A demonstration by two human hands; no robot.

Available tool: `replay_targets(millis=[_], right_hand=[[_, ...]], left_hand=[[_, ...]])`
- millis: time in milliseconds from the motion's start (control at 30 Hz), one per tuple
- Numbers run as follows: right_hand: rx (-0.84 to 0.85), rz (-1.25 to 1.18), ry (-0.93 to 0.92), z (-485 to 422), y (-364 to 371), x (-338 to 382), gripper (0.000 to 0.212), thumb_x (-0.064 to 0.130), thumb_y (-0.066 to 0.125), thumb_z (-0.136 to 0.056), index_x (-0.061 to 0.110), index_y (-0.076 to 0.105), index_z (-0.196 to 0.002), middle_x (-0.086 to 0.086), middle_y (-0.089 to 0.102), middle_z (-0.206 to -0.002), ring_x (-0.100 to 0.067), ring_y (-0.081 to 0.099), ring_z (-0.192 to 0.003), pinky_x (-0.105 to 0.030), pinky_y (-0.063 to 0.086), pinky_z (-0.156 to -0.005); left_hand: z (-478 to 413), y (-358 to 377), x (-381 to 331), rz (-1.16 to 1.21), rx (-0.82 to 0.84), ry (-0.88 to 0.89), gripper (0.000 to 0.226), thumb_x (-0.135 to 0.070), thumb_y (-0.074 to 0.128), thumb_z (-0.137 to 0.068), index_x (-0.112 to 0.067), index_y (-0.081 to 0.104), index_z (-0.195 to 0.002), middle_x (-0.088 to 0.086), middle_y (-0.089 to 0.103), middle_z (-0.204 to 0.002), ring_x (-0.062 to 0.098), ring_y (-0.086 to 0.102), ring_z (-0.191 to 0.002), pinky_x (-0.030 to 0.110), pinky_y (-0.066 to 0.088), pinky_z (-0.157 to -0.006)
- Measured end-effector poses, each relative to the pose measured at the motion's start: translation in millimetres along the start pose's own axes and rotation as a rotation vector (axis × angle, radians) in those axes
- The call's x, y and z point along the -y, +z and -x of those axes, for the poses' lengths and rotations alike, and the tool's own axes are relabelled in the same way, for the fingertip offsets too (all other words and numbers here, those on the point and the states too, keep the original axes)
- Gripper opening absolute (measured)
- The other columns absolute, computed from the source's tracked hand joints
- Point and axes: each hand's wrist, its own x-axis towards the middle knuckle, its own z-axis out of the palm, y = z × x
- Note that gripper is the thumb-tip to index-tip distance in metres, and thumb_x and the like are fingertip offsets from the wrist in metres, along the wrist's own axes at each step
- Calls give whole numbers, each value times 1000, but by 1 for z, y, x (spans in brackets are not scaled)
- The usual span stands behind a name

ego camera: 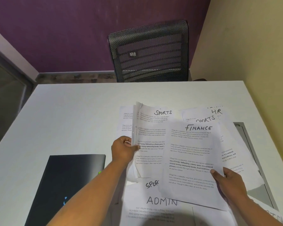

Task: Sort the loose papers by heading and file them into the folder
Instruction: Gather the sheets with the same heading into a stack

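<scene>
My left hand (122, 150) grips the left edge of a small stack of sheets headed SPORTS (151, 136), lifted off the table. My right hand (228, 181) pinches the lower right edge of a single sheet headed FINANCE (192, 160), held above the pile. Beneath them lie loose papers: one headed ADMIN (160, 201), another SPORTS sheet (151, 184), and at the far right sheets headed HR (216, 111) and SPORTS (205, 119). A dark folder (69, 180) lies shut on the table at the left, under my left forearm.
The white table (72, 111) runs to a cream wall on the right. A black mesh office chair (150, 53) stands behind the far edge. A grey metal strip (250, 144) lies along the table's right side, partly under the papers.
</scene>
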Motion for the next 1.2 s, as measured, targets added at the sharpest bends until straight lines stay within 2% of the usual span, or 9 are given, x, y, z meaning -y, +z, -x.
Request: replay_targets(millis=[133, 233, 333, 533, 667, 833, 933, 1100, 1200], right_hand=[[-15, -4, 3, -1, 1, -2, 6, 14, 72, -88, 19, 75, -88, 1, 78, -91, -24, 73, -89, -43, 53, -93], [-22, -1, -18, 2, 2, 2, 8, 11, 70, -90, 13, 75, -95, -1, 75, -89, -23, 70, -86, -35, 50, -86], [-27, 4, -23, 3, 2, 5, 7, 11, 70, -90, 13, 74, -95, 3, 74, -85, -23, 70, -85, -33, 48, -83], [-28, 3, -11, 2, 2, 3, 11, 12, 71, -89, 22, 73, -83, 10, 75, -81, -21, 72, -82, -34, 52, -84], [-24, -18, -22, 4, 0, 7, 8, 9, 69, -90, 17, 72, -88, 8, 73, -80, -17, 70, -78, -27, 50, -71], [-26, 3, -46, 3, 1, 8, 5, 9, 69, -91, 11, 73, -92, -3, 74, -87, -23, 70, -82, -31, 49, -78], [-27, 14, -38, 2, 0, 8, 8, 9, 69, -91, 7, 73, -96, -7, 74, -92, -26, 70, -86, -33, 49, -81], [-19, 41, -47, 7, -1, 16, 8, 8, 67, -92, 5, 71, -97, -8, 71, -88, -14, 65, -72, -25, 46, -62], [-17, 57, -53, 8, -1, 17, 8, 8, 66, -92, 5, 71, -99, -9, 71, -88, -11, 63, -70, -23, 45, -60]], left_hand=[[-6, -5, 3, 99, -45, 66, 45, -32, 71, -88, -7, 52, -55, 5, 50, -53, 17, 45, -55, 30, 39, -57], [-6, -12, -4, 255, -104, 63, 22, -19, 63, -95, -14, 73, -76, 7, 74, -78, 23, 65, -69, 36, 57, -71], [-3, -20, -15, 296, -204, 93, 9, -9, 64, -94, -11, 71, -97, 6, 74, -90, 21, 69, -78, 28, 58, -72], [-7, -26, -13, 135, -103, 103, 19, 4, 69, -84, -15, 68, -87, 3, 73, -86, 24, 69, -77, 39, 61, -73], [-4, -23, -15, 121, -65, 117, 9, -7, 76, -84, -12, 69, -86, 1, 74, -82, 19, 72, -71, 27, 59, -55], [-15, -25, -7, -46, -66, 166, 10, -14, 73, -84, -6, 70, -80, 6, 74, -78, 26, 70, -69, 42, 59, -66], [-21, -23, -4, -103, -9, 138, 12, 1, 65, -84, -9, 70, -81, 7, 70, -78, 22, 62, -67, 27, 55, -54], [-36, -19, 8, -468, -61, 69, 42, -28, 83, -61, -13, 67, -97, 8, 67, -111, 30, 67, -95, 43, 59, -77], [-30, -13, -2, -467, -72, 81, 28, -24, 81, -68, -6, 63, -81, 17, 64, -107, 35, 65, -93, 39, 58, -72]])
